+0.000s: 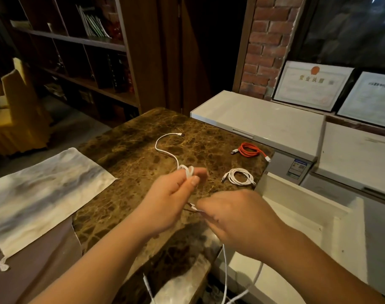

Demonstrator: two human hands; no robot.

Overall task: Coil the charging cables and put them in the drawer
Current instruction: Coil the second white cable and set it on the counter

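The white cable (165, 148) being worked on sits at the middle of the frame: a few small loops are gathered at the left hand (171, 198), whose fingers (195, 179) pinch the bundle, while one free end trails away across the bench (125, 154) toward the upper middle, its plug lying flat on the stone. The right hand (237, 220), just below and to the right, has its fingers curled around what looks like another stretch of white cord near a plug; more white cord hangs from under that hand off the bench edge at the bottom of the frame. Whether that is the same cable I cannot tell.

Right of centre, two cables already look finished: a white coil (241, 177) near the bench's right edge and a red coil (250, 150) a little farther up, both lying loose on the stone, apart from each other.

The open drawer (296, 205) shows at the lower right, beside the bench, and nothing appears to be in the visible part of it.

So, by my reckoning, two are coiled, one is partway wound, and none has gone into the drawer yet.
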